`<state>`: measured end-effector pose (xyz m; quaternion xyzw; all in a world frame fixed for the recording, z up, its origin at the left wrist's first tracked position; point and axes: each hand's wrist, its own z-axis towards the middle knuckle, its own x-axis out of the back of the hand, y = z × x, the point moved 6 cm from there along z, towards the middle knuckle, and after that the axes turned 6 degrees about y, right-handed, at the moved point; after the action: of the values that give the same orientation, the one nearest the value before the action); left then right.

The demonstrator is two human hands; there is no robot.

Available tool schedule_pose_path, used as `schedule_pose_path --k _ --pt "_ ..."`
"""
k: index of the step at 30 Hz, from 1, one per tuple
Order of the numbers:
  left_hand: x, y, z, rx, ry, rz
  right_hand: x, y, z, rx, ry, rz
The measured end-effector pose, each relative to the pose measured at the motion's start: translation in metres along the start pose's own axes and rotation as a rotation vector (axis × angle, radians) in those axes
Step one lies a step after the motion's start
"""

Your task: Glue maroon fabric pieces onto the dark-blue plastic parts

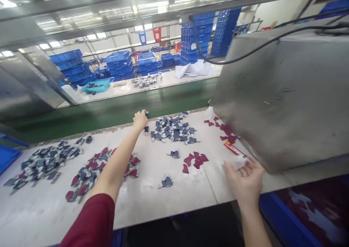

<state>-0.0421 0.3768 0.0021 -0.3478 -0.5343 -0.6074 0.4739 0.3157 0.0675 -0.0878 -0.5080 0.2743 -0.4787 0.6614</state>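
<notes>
My left hand (141, 119) reaches to the far edge of the worktable, beside the green strip. Its fingers are closed, and a small piece with a pale end sticks out at the fingertips; its kind is not clear. Close by lies a heap of dark blue-grey and light grey plastic parts (174, 128). At the right, my right hand (248, 179) is closed on a blurred white object (236, 162). Just beyond it lies a slim red and yellow item (231, 147). Maroon flat pieces (196, 159) and two single blue-grey parts (166, 182) lie between my hands.
More blue-grey parts (49, 159) and a mixed maroon and grey heap (92, 165) cover the left. A large metal housing (286, 94) bounds the right, with a black cable (245, 54) above. Beyond the green strip (114, 110) stand stacked blue crates (195, 39) and a teal basket (96, 88).
</notes>
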Motion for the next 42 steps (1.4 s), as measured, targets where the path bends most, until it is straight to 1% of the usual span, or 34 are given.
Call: schedule_pose_path --k 1,2,3,4,5,6,7,10,12,14,16,17,19,21,22,24,26,28,29,31,33,36,39,42 --pt "-0.007 -0.002 0.007 0.015 -0.005 0.022 0.005 -0.007 -0.003 0.116 0.059 -0.051" --pt "-0.013 -0.004 0.012 0.024 -0.014 0.039 0.012 -0.017 -0.008 0.265 0.150 -0.124" --pt "-0.017 -0.006 0.015 0.027 -0.025 0.049 0.017 -0.029 -0.016 0.424 0.246 -0.208" --pt "-0.020 -0.008 0.018 0.023 -0.034 0.055 0.019 -0.040 -0.026 0.571 0.309 -0.284" --pt "-0.021 -0.010 0.020 0.013 -0.040 0.057 0.016 -0.050 -0.036 0.676 0.307 -0.328" --pt "-0.021 -0.012 0.021 -0.001 -0.043 0.055 0.010 -0.056 -0.044 0.729 0.228 -0.336" --pt "-0.020 -0.013 0.021 -0.021 -0.043 0.049 0.000 -0.060 -0.049 0.736 0.099 -0.306" --pt "-0.011 -0.012 0.020 -0.081 -0.034 0.022 -0.032 -0.060 -0.058 0.610 -0.250 -0.257" --pt "-0.004 -0.009 0.015 -0.111 -0.021 0.000 -0.050 -0.056 -0.062 0.570 -0.415 -0.268" --pt "0.002 -0.002 0.004 -0.145 -0.010 -0.029 -0.061 -0.051 -0.063 0.552 -0.513 -0.280" --pt "0.010 0.008 -0.015 -0.200 -0.010 -0.070 -0.065 -0.047 -0.063 0.520 -0.546 -0.285" --pt "0.014 0.012 -0.029 -0.230 -0.014 -0.091 -0.065 -0.045 -0.063 0.504 -0.547 -0.281" --pt "0.025 0.019 -0.063 -0.306 -0.018 -0.132 -0.064 -0.044 -0.064 0.481 -0.549 -0.271" --pt "0.038 0.023 -0.107 -0.416 -0.018 -0.184 -0.062 -0.045 -0.066 0.473 -0.541 -0.264" --pt "0.043 0.023 -0.130 -0.466 -0.038 -0.215 -0.060 -0.046 -0.066 0.469 -0.531 -0.264" --pt "0.048 0.017 -0.175 -0.493 -0.114 -0.264 -0.057 -0.046 -0.066 0.433 -0.530 -0.247" --pt "0.044 0.005 -0.214 -0.465 -0.183 -0.289 -0.056 -0.044 -0.066 0.332 -0.570 -0.176" --pt "0.034 -0.006 -0.247 -0.427 -0.211 -0.318 -0.055 -0.041 -0.067 0.179 -0.619 -0.059" --pt "0.027 -0.010 -0.259 -0.408 -0.208 -0.339 -0.055 -0.040 -0.069 0.097 -0.636 0.000" --pt "0.014 -0.016 -0.278 -0.369 -0.163 -0.390 -0.055 -0.040 -0.074 -0.059 -0.664 0.101" --pt "0.003 -0.018 -0.289 -0.325 -0.087 -0.444 -0.058 -0.041 -0.082 -0.199 -0.716 0.179" --pt "-0.004 -0.017 -0.294 -0.249 -0.004 -0.536 -0.063 -0.042 -0.094 -0.345 -0.759 0.222" --pt "-0.005 -0.019 -0.295 -0.124 -0.005 -0.680 -0.066 -0.041 -0.101 -0.430 -0.690 0.225" --pt "-0.009 -0.025 -0.298 0.068 -0.084 -0.848 -0.067 -0.043 -0.105 -0.487 -0.607 0.272"
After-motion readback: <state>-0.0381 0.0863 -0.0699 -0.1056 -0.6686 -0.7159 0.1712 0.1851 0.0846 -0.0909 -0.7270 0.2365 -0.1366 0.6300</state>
